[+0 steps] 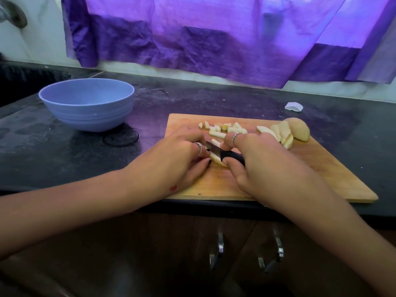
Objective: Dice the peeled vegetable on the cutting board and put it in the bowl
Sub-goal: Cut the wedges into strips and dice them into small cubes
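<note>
**Knife down on a potato slice, bowl waiting to the side**

While the person leans over the rectangular wooden cutting board [267, 183], both hands meet near its left half. Their right hand [263, 166] is wrapped around the black handle of a small kitchen knife [222, 154], thumb pressed along the handle, a ring on one curled finger. Its short blade points left and sits on a pale peeled vegetable slice [215, 160], which the left hand [182, 157] pins to the board with bent fingertips; dark-painted nails and a ring show there.

Just beyond the blade lie a few cut sticks, and farther back a scatter of small pale diced pieces [222, 127]. At the board's far right corner rests the uncut rounded vegetable half [300, 130] with several fanned slices [280, 135] leaning against it.

Well off to the left, on the dark speckled stone countertop [64, 151], stands the round light-blue plastic bowl [86, 103]; nothing can be seen inside it. A small white scrap [294, 106] lies behind the board, beneath a purple curtain [214, 39].
</note>
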